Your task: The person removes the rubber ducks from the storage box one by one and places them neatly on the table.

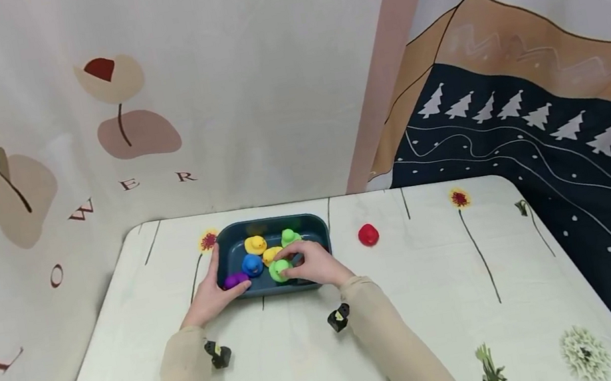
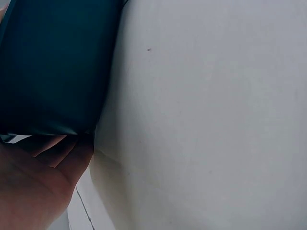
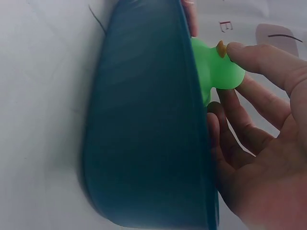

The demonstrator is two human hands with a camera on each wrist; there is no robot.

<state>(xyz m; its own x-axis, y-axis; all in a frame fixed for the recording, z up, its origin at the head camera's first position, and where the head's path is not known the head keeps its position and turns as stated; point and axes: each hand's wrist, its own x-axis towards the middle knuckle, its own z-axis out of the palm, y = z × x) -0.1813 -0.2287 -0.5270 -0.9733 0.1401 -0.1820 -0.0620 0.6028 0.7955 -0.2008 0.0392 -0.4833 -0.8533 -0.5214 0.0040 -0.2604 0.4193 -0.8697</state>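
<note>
Pinching a bright-green toy duck with an orange bill, the right hand reaches over the near right part of a dark-blue rectangular tray with rounded corners; the right-wrist view shows the thumb at the bill and the duck's head rising above the rim. The left hand, apart from the right, grips the tray's left end, fingers along the outside and thumb over the near corner, beside a purple toy; whether the thumb touches that toy I cannot tell, as it partly hides it. Also inside are a blue toy duck, two yellow toy ducks and a second green duck by the far wall. A small, rounded red toy lies outside, right of the tray, on a white, flower-printed tablecloth.
</note>
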